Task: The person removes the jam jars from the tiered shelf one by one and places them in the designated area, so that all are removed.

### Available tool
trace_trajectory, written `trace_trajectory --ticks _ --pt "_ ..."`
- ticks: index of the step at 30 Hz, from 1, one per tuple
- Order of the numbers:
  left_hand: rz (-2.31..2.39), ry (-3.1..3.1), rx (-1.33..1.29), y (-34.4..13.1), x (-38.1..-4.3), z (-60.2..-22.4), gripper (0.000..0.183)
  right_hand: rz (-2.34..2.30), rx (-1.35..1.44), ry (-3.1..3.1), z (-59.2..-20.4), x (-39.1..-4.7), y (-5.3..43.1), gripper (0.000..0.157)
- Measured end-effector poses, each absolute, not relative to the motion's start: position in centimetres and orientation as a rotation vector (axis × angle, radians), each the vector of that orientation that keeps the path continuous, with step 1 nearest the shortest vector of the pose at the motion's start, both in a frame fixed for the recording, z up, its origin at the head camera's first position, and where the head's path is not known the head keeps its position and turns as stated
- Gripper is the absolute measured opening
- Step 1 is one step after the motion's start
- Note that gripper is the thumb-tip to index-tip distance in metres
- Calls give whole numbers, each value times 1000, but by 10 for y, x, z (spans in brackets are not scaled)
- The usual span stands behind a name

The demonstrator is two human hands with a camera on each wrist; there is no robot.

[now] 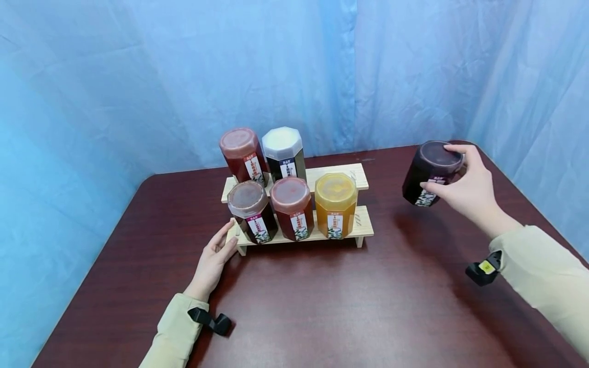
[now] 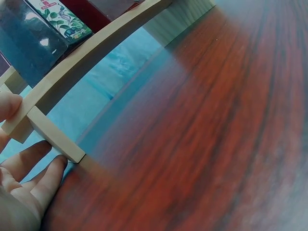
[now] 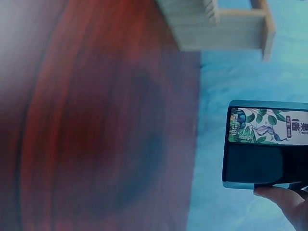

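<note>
A two-tier wooden rack stands on the table. My left hand grips the left end of its lower shelf, thumb on top and fingers by the leg in the left wrist view. On the lower tier sit a dark jar, a red jar and a yellow jar. Behind them, the upper tier bears a red jar and a white-lidded dark jar. To the right, my right hand holds a dark purple jar around its lid and side, raised above the table and slightly tilted.
The dark red wooden table spreads around the rack. Blue curtains hang behind it and along both sides. The upper shelf shows bare wood at its right end. Black wrist cameras are strapped over both sleeves.
</note>
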State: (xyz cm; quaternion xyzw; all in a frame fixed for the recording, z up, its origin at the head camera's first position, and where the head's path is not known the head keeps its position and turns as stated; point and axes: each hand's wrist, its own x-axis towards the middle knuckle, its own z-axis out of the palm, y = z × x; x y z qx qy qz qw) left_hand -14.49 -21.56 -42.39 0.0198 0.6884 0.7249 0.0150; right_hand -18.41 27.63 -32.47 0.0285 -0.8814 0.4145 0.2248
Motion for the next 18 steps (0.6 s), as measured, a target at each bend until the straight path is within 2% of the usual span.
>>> trace_trajectory --ticks 18 --pt "2254 2134 71 -216 -145 -423 53 898 96 -2639 -350 -190 333 83"
